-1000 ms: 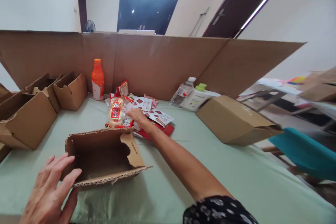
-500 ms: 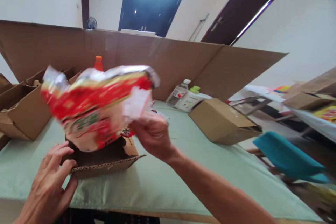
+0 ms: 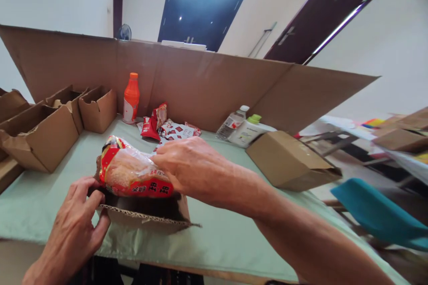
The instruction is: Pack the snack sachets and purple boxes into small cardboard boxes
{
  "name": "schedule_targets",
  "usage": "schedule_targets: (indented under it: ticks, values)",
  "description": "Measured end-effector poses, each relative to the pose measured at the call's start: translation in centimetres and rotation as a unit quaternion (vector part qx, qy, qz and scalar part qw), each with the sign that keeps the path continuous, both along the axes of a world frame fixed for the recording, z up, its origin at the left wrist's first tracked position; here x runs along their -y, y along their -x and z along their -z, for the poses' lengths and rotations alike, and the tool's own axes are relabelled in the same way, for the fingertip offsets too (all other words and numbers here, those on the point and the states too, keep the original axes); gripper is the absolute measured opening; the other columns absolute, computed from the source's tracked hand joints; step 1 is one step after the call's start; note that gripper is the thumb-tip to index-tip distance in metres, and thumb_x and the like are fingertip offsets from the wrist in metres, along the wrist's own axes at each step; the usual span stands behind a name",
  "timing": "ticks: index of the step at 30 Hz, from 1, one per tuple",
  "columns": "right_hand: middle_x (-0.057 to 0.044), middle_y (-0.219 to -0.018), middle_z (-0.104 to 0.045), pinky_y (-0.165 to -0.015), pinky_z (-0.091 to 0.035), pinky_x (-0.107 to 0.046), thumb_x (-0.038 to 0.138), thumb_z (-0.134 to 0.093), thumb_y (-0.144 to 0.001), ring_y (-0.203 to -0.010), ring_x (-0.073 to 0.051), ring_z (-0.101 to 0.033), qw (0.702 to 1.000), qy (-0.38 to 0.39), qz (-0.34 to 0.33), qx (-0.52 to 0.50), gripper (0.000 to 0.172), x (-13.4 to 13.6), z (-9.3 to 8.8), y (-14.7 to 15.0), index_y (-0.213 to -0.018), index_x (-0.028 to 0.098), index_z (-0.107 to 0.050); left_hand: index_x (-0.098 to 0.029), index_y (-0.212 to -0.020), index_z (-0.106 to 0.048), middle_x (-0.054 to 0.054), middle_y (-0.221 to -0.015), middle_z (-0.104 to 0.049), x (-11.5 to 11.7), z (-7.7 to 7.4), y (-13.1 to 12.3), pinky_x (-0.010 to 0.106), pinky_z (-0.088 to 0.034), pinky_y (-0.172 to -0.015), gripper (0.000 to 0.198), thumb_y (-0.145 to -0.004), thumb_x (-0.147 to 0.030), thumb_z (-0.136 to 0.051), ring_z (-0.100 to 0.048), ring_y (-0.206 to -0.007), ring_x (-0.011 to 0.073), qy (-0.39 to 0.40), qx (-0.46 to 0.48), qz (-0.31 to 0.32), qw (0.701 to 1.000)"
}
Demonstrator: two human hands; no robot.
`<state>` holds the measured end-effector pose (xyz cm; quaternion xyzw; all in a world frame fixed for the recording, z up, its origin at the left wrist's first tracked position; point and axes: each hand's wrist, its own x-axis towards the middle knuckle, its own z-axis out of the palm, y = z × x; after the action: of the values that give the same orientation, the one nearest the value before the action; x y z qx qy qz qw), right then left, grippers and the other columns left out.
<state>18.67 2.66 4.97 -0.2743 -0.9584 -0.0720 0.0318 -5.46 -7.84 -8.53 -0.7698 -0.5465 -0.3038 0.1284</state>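
A small open cardboard box point(image 3: 147, 221) sits near the front edge of the table. My left hand point(image 3: 75, 213) grips its left side, fingers and thumb curled around the wall. A red, clear-fronted snack bag point(image 3: 132, 173) lies on its side, partly down in the box's opening. My right hand point(image 3: 187, 160) is closed on the bag's right end from above; its fingertips are partly hidden behind the hand.
Several open cardboard boxes point(image 3: 42, 138) stand at the left. An orange bottle point(image 3: 131, 98), red snack packets point(image 3: 150, 128), a clear bottle point(image 3: 232, 122) and a white green-capped bottle point(image 3: 249, 131) line the cardboard screen point(image 3: 200, 89). Another box point(image 3: 290, 158) lies at the right.
My right hand has brought the snack bag down into the box's opening and turned it. My left hand has stayed at the box's left side. The view has shifted slightly.
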Motion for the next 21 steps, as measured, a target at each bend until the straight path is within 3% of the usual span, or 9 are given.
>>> schedule_targets:
  ticks: [4, 7, 13, 15, 17, 21]
  values:
    - [-0.001, -0.071, -0.065, -0.055, -0.027, -0.027, 0.008, -0.059, -0.088, -0.062, -0.012, -0.051, 0.997, 0.032, 0.054, -0.043, 0.018, -0.8, 1.9, 0.1, -0.074, 0.016, -0.066, -0.019, -0.093, -0.053, 0.013, -0.117, -0.051, -0.1, 0.0, 0.2, 0.044, -0.05, -0.088, 0.007, -0.092, -0.013, -0.05, -0.052, -0.113, 0.031, -0.012, -0.007, -0.004, 1.0]
    - [-0.001, -0.073, -0.067, -0.054, -0.026, -0.026, 0.008, -0.061, -0.089, -0.062, -0.011, -0.052, 0.991, 0.109, 0.068, 0.034, 0.018, -0.6, 3.0, -0.1, -0.076, 0.016, -0.069, -0.019, -0.092, -0.054, 0.013, -0.119, -0.051, -0.1, 0.2, -0.1, 0.044, -0.049, -0.092, 0.006, -0.093, -0.014, -0.051, -0.051, -0.117, 0.0318, -0.005, 0.005, -0.011, 1.0]
    - [-0.007, -0.079, -0.073, -0.052, -0.027, -0.027, 0.01, -0.063, -0.09, -0.065, -0.015, -0.061, 0.988, 0.087, 0.074, 0.106, 0.013, 2.0, 0.2, -1.1, -0.081, 0.015, -0.072, -0.02, -0.092, -0.054, 0.012, -0.121, -0.052, -0.2, 0.1, -1.0, 0.043, -0.047, -0.093, 0.006, -0.093, -0.015, -0.05, -0.052, -0.116, 0.03, 0.013, 0.024, -0.014, 1.0]
    - [-0.008, -0.078, -0.074, -0.051, -0.029, -0.028, 0.011, -0.064, -0.09, -0.064, -0.017, -0.063, 0.987, 0.077, 0.063, 0.123, 0.015, 2.1, 0.0, -0.7, -0.079, 0.015, -0.072, -0.02, -0.092, -0.054, 0.012, -0.121, -0.052, -0.3, 0.0, -1.1, 0.043, -0.047, -0.092, 0.006, -0.092, -0.015, -0.05, -0.052, -0.114, 0.0299, 0.011, 0.021, -0.017, 1.0]
    - [-0.01, -0.077, -0.074, -0.052, -0.033, -0.028, 0.012, -0.06, -0.094, -0.066, -0.019, -0.066, 0.986, 0.091, 0.03, 0.137, 0.021, 1.5, 1.4, 0.4, -0.077, 0.014, -0.073, -0.02, -0.092, -0.054, 0.013, -0.122, -0.052, -0.3, -0.1, -1.2, 0.043, -0.047, -0.092, 0.005, -0.092, -0.016, -0.051, -0.052, -0.115, 0.0304, 0.005, 0.014, -0.014, 1.0]
    - [-0.015, -0.09, -0.078, -0.064, -0.047, -0.029, 0.01, -0.054, -0.099, -0.081, -0.023, -0.074, 0.972, 0.139, -0.024, 0.188, 0.025, -1.3, 6.5, 3.4, -0.094, 0.01, -0.078, -0.021, -0.089, -0.053, 0.013, -0.125, -0.052, -0.4, -0.2, -1.4, 0.045, -0.048, -0.093, 0.007, -0.093, -0.015, -0.051, -0.051, -0.12, 0.0321, 0.012, 0.003, 0.001, 1.0]
